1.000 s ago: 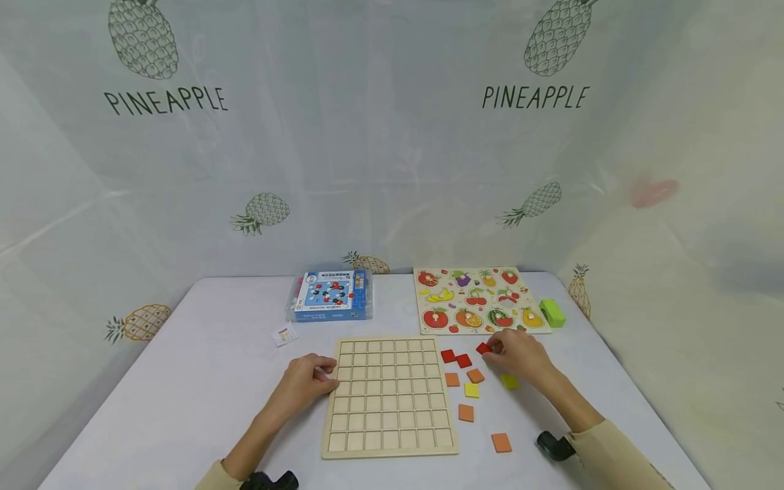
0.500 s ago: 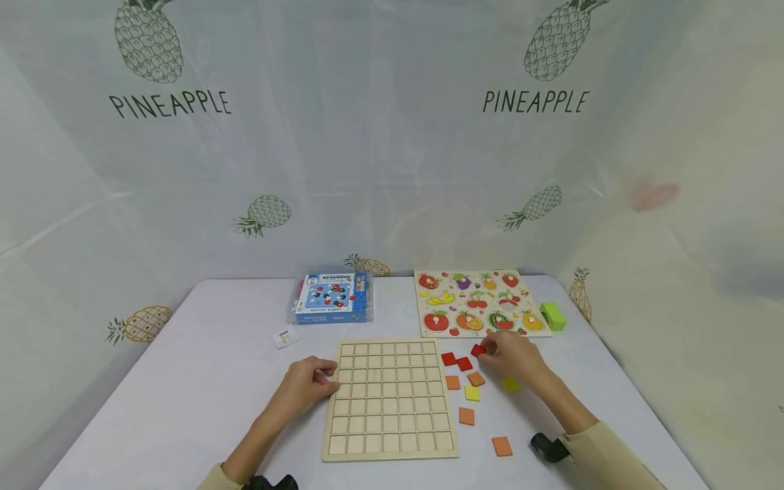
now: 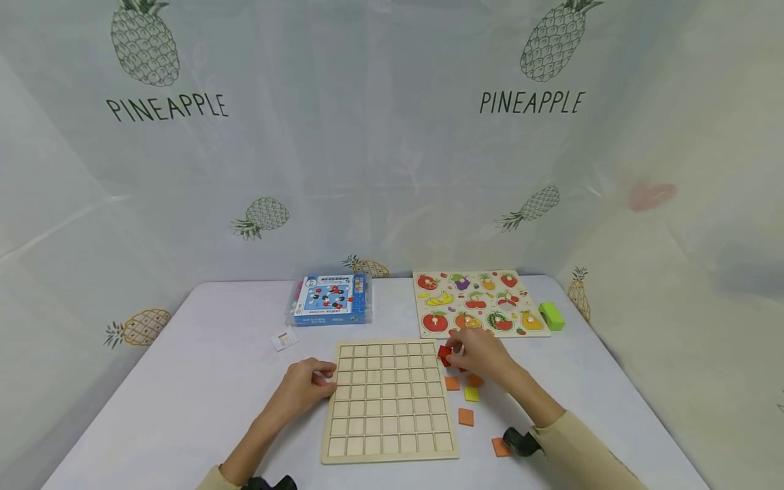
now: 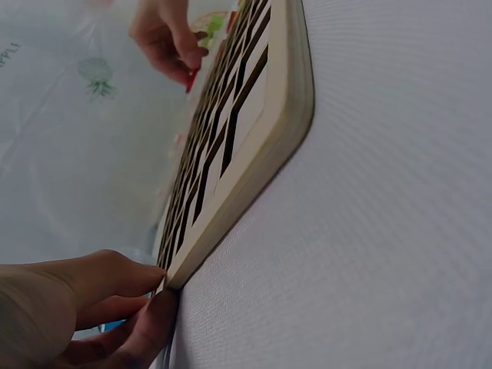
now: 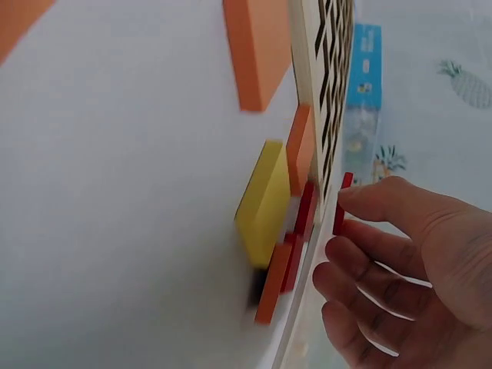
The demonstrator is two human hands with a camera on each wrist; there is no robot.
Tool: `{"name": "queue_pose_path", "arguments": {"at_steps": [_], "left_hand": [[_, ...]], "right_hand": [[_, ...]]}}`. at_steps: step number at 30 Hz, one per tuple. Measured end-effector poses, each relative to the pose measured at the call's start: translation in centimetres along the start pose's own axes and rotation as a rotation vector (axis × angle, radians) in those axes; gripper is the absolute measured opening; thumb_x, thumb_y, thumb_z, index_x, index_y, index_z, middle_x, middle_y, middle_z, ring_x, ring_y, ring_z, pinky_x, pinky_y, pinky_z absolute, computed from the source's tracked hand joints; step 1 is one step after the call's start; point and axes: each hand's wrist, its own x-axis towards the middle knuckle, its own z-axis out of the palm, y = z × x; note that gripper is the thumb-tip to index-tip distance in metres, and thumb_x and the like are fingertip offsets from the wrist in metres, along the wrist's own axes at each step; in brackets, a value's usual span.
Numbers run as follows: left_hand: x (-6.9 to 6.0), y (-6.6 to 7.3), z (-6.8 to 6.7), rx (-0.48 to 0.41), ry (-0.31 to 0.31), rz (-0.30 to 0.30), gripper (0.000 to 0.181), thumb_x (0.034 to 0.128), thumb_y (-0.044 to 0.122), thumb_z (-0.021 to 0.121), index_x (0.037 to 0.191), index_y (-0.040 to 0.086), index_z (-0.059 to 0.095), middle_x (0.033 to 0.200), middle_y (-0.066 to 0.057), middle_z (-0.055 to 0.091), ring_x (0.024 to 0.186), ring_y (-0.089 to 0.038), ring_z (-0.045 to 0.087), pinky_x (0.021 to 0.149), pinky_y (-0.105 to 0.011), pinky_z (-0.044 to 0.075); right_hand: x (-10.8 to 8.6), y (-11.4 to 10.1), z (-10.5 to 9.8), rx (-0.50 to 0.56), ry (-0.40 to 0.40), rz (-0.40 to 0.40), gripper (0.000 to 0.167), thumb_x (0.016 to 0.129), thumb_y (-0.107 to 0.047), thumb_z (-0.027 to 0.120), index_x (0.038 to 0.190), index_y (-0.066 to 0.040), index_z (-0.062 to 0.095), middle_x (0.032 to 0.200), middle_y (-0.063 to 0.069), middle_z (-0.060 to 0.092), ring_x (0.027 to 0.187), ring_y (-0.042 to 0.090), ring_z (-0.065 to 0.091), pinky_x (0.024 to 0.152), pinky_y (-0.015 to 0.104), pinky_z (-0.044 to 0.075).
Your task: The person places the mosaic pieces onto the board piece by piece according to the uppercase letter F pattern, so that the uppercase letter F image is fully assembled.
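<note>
My right hand (image 3: 480, 355) pinches a red square tile (image 3: 445, 351) between thumb and index finger, above the table by the right edge of the wooden grid board (image 3: 392, 458). In the right wrist view the held tile stands on edge, with the other fingers loosely curled. Beneath it lie two more red tiles (image 5: 306, 211), partly hidden by the hand in the head view. My left hand (image 3: 301, 386) grips the board's left edge; the left wrist view has thumb and finger (image 4: 157, 319) at the rim. The cells of the board hold no tiles.
Several orange tiles (image 3: 466, 417) and a yellow tile (image 3: 471, 394) lie right of the board. Behind are a fruit puzzle board (image 3: 453, 301), a green block (image 3: 552, 316) and a blue box (image 3: 331, 299). A small card (image 3: 284, 339) lies at the left.
My right hand has carried the red tile leftward to the grid board's right edge, now covering a second yellow tile and some red ones. My left hand has stayed at the board's left edge.
</note>
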Motion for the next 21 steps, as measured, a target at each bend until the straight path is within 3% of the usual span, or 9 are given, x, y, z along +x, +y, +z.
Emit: {"name": "queue_pose_path", "arguments": {"at_steps": [12,21], "left_hand": [[0.1,-0.1,0.1,-0.007,0.0,0.004,0.032,0.074,0.004,0.081,0.105,-0.001,0.073,0.095,-0.008,0.072,0.069,-0.007,0.061,0.059,-0.017,0.049],[0.0,-0.3,0.0,-0.003,-0.003,0.016,0.033,0.075,0.006,0.081,0.106,0.0,0.073,0.094,-0.007,0.072,0.069,-0.005,0.059,0.059,-0.017,0.049]], "right_hand": [[1.1,-3.3,1.5,0.028,-0.036,-0.151,0.019,0.083,-0.025,0.078,0.097,-0.013,0.075,0.08,-0.006,0.066,0.07,0.007,0.052,0.061,0.021,0.045],[2.4,-5.1,2.7,-0.021,-0.059,-0.234,0.018,0.083,-0.025,0.078,0.095,-0.012,0.075,0.084,-0.005,0.067,0.072,0.005,0.051,0.064,0.02,0.046]]}}
